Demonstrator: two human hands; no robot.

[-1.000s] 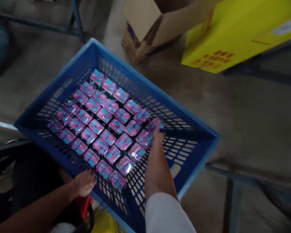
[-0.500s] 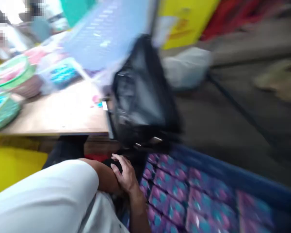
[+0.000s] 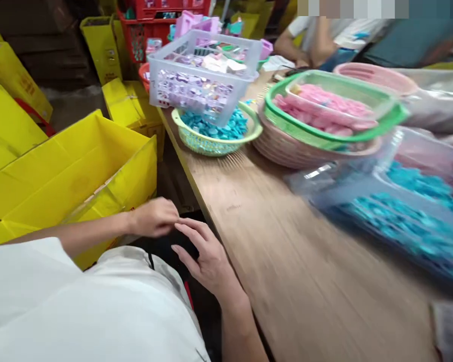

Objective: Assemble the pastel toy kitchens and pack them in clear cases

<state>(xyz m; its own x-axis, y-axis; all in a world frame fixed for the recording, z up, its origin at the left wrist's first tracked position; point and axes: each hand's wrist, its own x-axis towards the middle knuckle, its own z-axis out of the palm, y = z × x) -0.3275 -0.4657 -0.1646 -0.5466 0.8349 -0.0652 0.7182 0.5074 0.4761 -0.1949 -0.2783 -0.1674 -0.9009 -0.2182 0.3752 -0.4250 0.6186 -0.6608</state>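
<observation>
Over my lap, my left hand [image 3: 154, 217] is curled closed, its palm turned away, so anything inside is hidden. The fingers of my right hand [image 3: 207, 254] are spread and hold nothing; their tips reach the left hand's knuckles. Both hands are beside the near edge of the wooden table [image 3: 256, 241]. Closest on the table is a pale green basket [image 3: 211, 146] of turquoise pieces. Above it rests a clear plastic crate [image 3: 196, 90] with lilac pieces.
An open yellow carton [image 3: 71, 176] stands left of me. On the table are a green basket [image 3: 394, 116] holding a tub of pink pieces [image 3: 332, 105], and a clear bin [image 3: 366, 176] of turquoise pieces. Another person's arm [image 3: 289, 48] rests across the table. Red crates [image 3: 136, 42] stand behind.
My view has swung left, from the black bag and the blue crate of packs to the table and yellow cartons. My right hand has left my left arm; my left hand has come into view.
</observation>
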